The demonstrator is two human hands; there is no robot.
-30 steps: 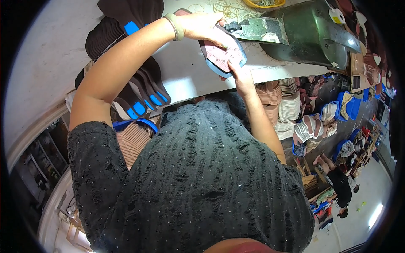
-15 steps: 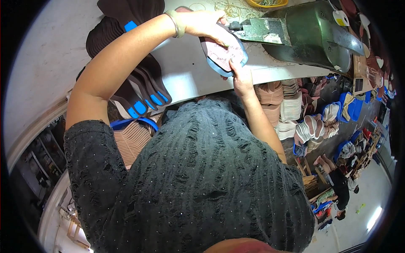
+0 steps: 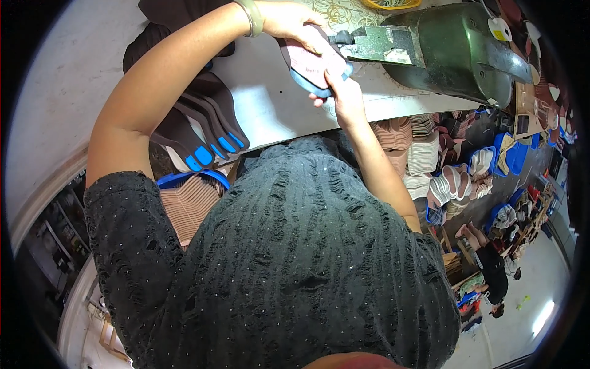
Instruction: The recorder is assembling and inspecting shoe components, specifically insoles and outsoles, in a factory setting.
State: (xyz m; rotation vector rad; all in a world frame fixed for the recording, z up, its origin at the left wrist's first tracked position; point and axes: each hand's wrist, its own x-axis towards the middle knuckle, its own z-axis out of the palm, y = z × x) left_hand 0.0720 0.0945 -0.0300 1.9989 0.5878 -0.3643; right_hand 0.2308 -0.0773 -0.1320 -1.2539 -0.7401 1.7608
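Note:
Both of my hands hold a shoe insole, a pale pink piece (image 3: 307, 65) with a dark brown and blue edge showing around it. My left hand (image 3: 294, 23), with a bangle on its wrist, grips the far end, fingers bent over the edge. My right hand (image 3: 345, 98) pinches the near rounded end, thumb on top and fingertips underneath. Just right of the insole is the narrow dark tip (image 3: 340, 39) of a green machine (image 3: 458, 52). The insole's edge lies close to that tip; I cannot tell whether they touch.
Dark brown insoles with blue heel patches (image 3: 212, 117) lie left on the white table (image 3: 276, 117), under my left arm. Behind are loose thin bands (image 3: 344, 13) and a yellow basket (image 3: 393, 5). A blue bin (image 3: 175, 179) holds pinkish insoles. Stacked insoles (image 3: 423, 154) stand right; a person (image 3: 491, 270) is farther off.
Both hands have shifted the insole a little left and away from me. It is turned slightly, and my right fingertips now show beneath its near end.

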